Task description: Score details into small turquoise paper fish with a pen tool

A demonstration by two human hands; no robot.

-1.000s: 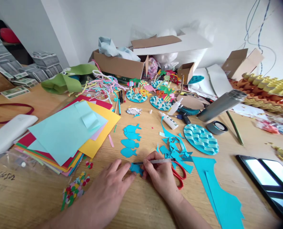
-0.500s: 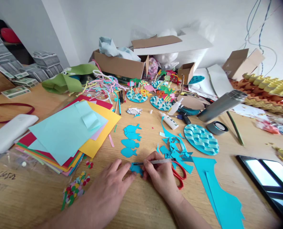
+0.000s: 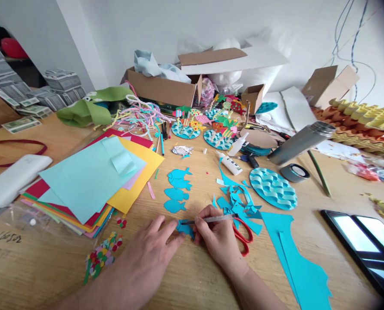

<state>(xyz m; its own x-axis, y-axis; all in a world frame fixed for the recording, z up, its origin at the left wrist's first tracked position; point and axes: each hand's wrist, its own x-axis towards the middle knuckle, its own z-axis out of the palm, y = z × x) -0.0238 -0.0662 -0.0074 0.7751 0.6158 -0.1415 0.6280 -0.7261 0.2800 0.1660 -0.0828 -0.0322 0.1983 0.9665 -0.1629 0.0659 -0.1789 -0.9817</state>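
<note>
My left hand (image 3: 151,245) lies flat with fingers stretched, its fingertips pressing the left end of a small blue paper fish (image 3: 187,227) onto the table. My right hand (image 3: 216,234) pinches a slim pen (image 3: 219,218), its tip on that fish. Part of the fish is hidden under my fingers. Just above lie several blue paper fish cutouts (image 3: 175,206) in a column. Red-handled scissors (image 3: 248,241) rest right of my right hand, partly beneath blue paper scraps (image 3: 240,204).
Coloured paper sheets (image 3: 85,176) are stacked at left, with paper dots (image 3: 104,254) below. A cut blue sheet (image 3: 303,262) and a tablet-like device (image 3: 356,241) lie at right. Behind stand glue bottles (image 3: 230,163), a wavy blue disc (image 3: 273,188) and a steel flask (image 3: 300,142).
The pen tip has shifted very slightly along the small fish. Both hands otherwise stay in the same place.
</note>
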